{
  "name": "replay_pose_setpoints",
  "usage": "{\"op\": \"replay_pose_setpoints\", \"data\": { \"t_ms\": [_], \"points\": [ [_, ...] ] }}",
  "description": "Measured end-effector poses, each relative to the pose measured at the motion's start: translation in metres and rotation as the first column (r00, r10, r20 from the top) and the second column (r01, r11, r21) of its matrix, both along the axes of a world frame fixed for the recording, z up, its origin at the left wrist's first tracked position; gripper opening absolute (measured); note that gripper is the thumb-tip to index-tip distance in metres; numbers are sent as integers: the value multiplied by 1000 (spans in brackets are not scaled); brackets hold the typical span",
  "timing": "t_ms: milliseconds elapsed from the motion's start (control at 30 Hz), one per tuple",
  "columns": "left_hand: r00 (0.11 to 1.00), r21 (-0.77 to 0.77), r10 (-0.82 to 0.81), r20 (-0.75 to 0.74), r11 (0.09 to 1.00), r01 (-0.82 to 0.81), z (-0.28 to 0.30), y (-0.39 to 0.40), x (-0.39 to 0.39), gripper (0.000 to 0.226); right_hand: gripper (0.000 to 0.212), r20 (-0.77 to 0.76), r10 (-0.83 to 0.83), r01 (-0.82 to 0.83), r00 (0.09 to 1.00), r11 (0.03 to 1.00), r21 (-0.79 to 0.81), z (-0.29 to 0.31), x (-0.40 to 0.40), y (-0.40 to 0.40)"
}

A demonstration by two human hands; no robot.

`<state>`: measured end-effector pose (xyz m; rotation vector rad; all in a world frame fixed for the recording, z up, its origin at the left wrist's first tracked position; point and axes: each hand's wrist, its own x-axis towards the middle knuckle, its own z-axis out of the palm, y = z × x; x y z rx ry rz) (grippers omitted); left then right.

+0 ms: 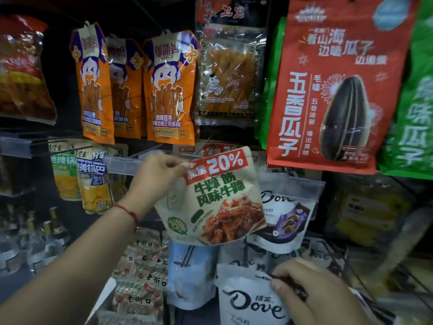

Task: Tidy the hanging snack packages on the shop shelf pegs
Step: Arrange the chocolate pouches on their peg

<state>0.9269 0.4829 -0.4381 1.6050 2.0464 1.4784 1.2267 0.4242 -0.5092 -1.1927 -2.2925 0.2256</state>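
Note:
My left hand (159, 171) pinches the top left corner of a beige snack pouch (215, 202) with a red "20%" banner, holding it tilted in front of the middle peg row. More pouches of the same kind (220, 148) hang behind it. My right hand (311, 289) grips the top right of a white Dove pouch (246, 303) low in the view. Another Dove pouch (285, 212) hangs just right of the beige one.
Orange snack packs (168, 90) and a clear pack of sticks (227, 76) hang above. A big red sunflower-seed bag (332, 85) and a green bag (412, 109) hang at the upper right. Yellow-blue packs (93, 179) hang left; small packets (140, 285) and bottles (49, 233) sit below.

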Motion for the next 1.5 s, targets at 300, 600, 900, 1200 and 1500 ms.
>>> {"op": "replay_pose_setpoints", "data": {
  "t_ms": [300,600,900,1200,1500],
  "points": [
    [944,-21,197,-266,978,-210,-2,29,9,28,10,26,9,-7,1000,996,-92,-4,1,14],
    [650,418,393,-650,900,-125,-22,43,8,12,18,-33,2,-6,999,994,-113,-22,-1,25],
    [870,346,162,-466,938,10,-107,-30,67,44,13,-16,45,-47,999,986,-157,-56,-6,31],
    [814,-253,-413,-407,908,334,-177,-63,83,51,14,-72,46,-59,996,977,-203,-106,-21,31],
    [770,-405,-542,-337,821,402,-223,-44,82,30,8,-211,-54,-16,976,948,-316,-149,-21,37]
  ]
}}
